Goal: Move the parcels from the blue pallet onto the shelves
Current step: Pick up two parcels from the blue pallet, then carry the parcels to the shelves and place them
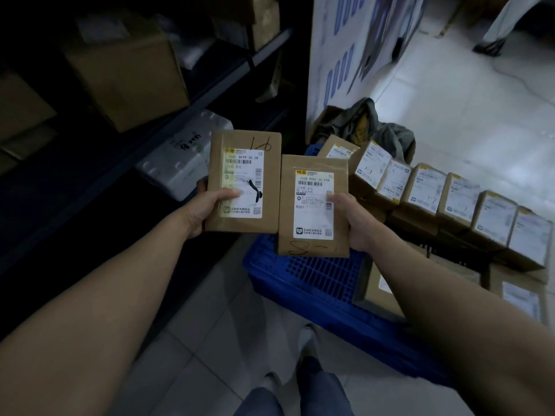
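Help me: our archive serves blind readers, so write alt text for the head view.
A person holds up two labelled cardboard parcels, the left parcel in the left hand and the right parcel in the right hand, above a blue pallet carrying more parcels. Shelves holding boxes stand on the left.
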Available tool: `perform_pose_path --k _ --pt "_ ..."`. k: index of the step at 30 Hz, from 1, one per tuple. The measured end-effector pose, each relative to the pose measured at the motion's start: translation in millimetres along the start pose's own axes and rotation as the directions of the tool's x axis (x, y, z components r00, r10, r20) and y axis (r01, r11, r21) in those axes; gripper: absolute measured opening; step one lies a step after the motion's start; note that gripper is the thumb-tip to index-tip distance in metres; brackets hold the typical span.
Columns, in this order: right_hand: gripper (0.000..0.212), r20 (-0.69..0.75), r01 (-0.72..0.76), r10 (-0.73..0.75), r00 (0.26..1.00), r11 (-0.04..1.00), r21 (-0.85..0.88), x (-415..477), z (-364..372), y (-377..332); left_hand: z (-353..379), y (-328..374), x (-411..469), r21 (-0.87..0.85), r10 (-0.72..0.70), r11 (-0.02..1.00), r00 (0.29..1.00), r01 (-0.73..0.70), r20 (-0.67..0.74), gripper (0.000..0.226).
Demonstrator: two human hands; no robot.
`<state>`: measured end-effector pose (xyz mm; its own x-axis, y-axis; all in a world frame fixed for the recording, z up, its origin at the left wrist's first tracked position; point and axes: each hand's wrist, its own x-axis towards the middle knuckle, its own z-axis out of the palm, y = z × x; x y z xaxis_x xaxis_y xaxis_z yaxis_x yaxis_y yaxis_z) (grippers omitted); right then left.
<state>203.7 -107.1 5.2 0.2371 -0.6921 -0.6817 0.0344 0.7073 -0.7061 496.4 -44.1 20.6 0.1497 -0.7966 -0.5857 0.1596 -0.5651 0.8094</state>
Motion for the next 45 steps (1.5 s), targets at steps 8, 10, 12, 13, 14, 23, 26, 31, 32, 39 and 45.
perform_pose_path --k 8,10,12,13,14,23,26,31,32,39,45 --pt "0.059 0.209 0.115 -0.085 0.974 0.984 -0.135 -45.1 61.5 -52.7 -51.2 57.5 -93.3 -0.084 0.114 0.988 0.983 -0.127 -0.142 0.057" --pt "0.061 0.280 0.165 -0.114 0.953 0.972 -0.167 -51.2 84.4 -66.4 -67.3 57.6 -119.8 -0.134 0.125 0.979 0.970 -0.155 -0.209 0.052" --pt "0.064 0.370 0.210 -0.123 0.921 0.956 -0.205 -55.9 108.9 -79.5 -83.3 52.9 -147.7 -0.177 0.137 0.965 0.945 -0.195 -0.298 0.063" --pt "0.066 0.415 0.228 -0.119 0.902 0.948 -0.224 -57.4 120.8 -85.2 -90.1 49.3 -161.1 -0.199 0.137 0.956 0.930 -0.214 -0.341 0.071" --pt "0.066 0.459 0.242 -0.110 0.882 0.940 -0.239 -59.1 132.4 -89.8 -95.7 44.8 -174.3 -0.221 0.133 0.948 0.915 -0.230 -0.380 0.076" --pt "0.066 0.699 0.284 0.141 0.701 0.845 -0.454 -80.8 241.9 -65.6 -102.3 -43.1 -298.5 -0.355 -0.032 0.860 0.655 -0.367 -0.755 0.082" --pt "0.069 0.737 0.300 0.243 0.631 0.799 -0.521 -95.0 275.7 -32.0 -91.0 -83.8 -344.3 -0.397 -0.122 0.821 0.553 -0.411 -0.824 0.079" --pt "0.078 0.754 0.375 0.439 0.488 0.675 -0.635 -137.1 322.1 31.0 -65.3 -150.8 -423.3 -0.430 -0.239 0.739 0.395 -0.519 -0.887 0.080" --pt "0.079 0.757 0.404 0.464 0.460 0.650 -0.643 -150.0 331.6 43.6 -59.1 -163.3 -440.4 -0.430 -0.261 0.723 0.363 -0.541 -0.894 0.081" --pt "0.083 0.759 0.566 0.596 0.263 0.542 -0.622 -265.2 393.3 142.5 -11.8 -247.3 -570.8 -0.393 -0.404 0.637 0.148 -0.663 -0.903 0.088" --pt "0.083 0.718 0.642 0.687 0.113 0.501 -0.580 -385.5 412.5 250.2 35.1 -327.0 -689.6 -0.362 -0.524 0.606 -0.012 -0.708 -0.852 0.087"
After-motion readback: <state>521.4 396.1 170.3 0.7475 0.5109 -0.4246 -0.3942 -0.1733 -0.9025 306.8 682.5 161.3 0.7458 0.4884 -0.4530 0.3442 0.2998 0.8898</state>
